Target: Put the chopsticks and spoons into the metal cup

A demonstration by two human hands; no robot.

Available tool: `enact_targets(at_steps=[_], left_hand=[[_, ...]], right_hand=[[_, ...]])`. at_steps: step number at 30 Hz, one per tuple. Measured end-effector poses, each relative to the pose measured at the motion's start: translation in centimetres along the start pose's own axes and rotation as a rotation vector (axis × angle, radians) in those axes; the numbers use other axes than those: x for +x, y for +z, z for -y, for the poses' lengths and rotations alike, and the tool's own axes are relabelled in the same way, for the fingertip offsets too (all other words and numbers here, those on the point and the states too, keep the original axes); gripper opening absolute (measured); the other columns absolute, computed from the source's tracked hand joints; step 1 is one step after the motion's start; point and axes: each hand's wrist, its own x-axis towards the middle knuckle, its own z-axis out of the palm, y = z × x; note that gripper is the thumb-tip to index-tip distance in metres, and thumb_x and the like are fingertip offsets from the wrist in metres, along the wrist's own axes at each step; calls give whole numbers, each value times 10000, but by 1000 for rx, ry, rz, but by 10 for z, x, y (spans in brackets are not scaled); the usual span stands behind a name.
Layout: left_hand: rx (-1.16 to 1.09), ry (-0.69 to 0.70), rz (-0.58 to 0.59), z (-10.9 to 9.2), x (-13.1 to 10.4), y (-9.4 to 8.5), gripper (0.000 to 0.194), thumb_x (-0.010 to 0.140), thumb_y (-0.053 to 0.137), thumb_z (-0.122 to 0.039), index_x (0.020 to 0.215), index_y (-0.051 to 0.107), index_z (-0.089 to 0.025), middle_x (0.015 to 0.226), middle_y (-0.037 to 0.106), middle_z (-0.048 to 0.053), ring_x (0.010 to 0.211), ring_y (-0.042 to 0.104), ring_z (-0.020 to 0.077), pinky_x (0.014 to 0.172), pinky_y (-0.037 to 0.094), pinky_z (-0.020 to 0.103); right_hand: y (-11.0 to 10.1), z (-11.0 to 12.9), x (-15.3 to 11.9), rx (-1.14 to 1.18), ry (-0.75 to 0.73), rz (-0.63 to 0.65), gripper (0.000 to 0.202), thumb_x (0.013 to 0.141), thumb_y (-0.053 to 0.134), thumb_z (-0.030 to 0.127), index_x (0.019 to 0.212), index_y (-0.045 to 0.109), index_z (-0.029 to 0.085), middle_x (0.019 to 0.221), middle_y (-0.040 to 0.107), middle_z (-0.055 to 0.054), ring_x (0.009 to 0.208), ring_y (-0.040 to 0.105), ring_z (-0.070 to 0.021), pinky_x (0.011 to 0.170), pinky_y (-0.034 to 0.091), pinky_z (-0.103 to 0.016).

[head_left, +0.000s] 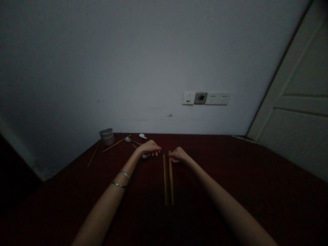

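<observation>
Two groups of wooden chopsticks lie lengthwise, side by side, on the dark red table. At the far end of the right-hand chopsticks [171, 181], my right hand [177, 154] has its thumb and fingers closed on the tips. The left-hand chopsticks [165, 181] lie a narrow gap away, untouched. My left hand [150, 147] hovers just left of their far ends, fingers loosely bent and apart, with nothing visible in it. Partly hidden behind my left wrist is a spoon [145, 156]. Beyond it lies another metal spoon [127, 139], its handle running toward the wrist.
A metal cup [107, 137] stands at the table's back left. Single chopsticks lie beside it, one on its left [94, 154] and one on its right [116, 143]. A white soup spoon [142, 136] rests near the wall. Wall sockets [217, 98] sit above the table.
</observation>
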Motion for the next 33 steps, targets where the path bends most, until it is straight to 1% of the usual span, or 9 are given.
enact_targets(at_steps=[3, 7, 12, 15, 20, 24, 27, 33], left_hand=[[1, -1, -6, 1, 1, -2, 339, 712, 563, -439, 706, 655, -112, 609, 637, 44, 405, 450, 70, 374, 268, 181], [-25, -19, -11, 4, 2, -7, 344, 721, 556, -445, 721, 645, -112, 619, 642, 46, 406, 452, 67, 385, 277, 178], [-40, -45, -17, 6, 3, -12, 330, 735, 544, -430, 743, 638, -114, 630, 648, 43, 400, 446, 64, 379, 268, 177], [-45, -42, -10, 7, 4, -12, 329, 736, 546, -433, 743, 637, -117, 635, 651, 42, 403, 448, 65, 383, 274, 180], [-61, -67, -10, 6, 1, -11, 354, 719, 566, -461, 746, 642, -116, 632, 654, 45, 410, 451, 61, 396, 271, 178], [-88, -77, 3, 3, -3, -10, 364, 711, 579, -466, 754, 638, -109, 639, 651, 48, 433, 475, 66, 410, 287, 177], [-100, -59, 12, 3, -4, -9, 350, 721, 570, -452, 760, 639, -111, 657, 652, 50, 450, 494, 73, 409, 296, 179], [-112, -80, 2, 10, 0, -9, 363, 703, 588, -474, 755, 644, -120, 649, 654, 50, 454, 500, 75, 419, 315, 173]], right_hand=[[3, -2, 4, -61, 7, -16, 271, 659, 655, 158, 425, 520, 138, 367, 527, 8, 334, 490, -81, 351, 407, -161], [7, -4, 12, -132, 13, -52, 225, 622, 665, 151, 437, 537, 139, 379, 538, -7, 371, 531, -112, 368, 428, -181], [9, -7, 22, -263, -5, -124, 155, 573, 694, 172, 481, 573, 138, 478, 609, -51, 454, 599, -154, 384, 453, -196], [9, -8, 21, -327, -36, -135, 149, 571, 711, 209, 512, 597, 134, 525, 634, -66, 466, 611, -156, 375, 449, -192], [7, -6, 11, -347, -60, -166, 195, 535, 768, 260, 592, 639, 126, 491, 625, -56, 452, 606, -156, 364, 440, -190], [5, -6, 6, -363, -92, -156, 280, 511, 792, 342, 586, 639, 120, 443, 603, -50, 417, 589, -153, 368, 435, -196], [4, -7, 6, -364, -97, -146, 299, 509, 793, 366, 554, 623, 124, 411, 584, -47, 393, 576, -147, 364, 427, -194], [5, -10, 9, -356, -76, -107, 307, 543, 770, 381, 504, 606, 125, 463, 617, -66, 410, 583, -142, 382, 441, -198]])
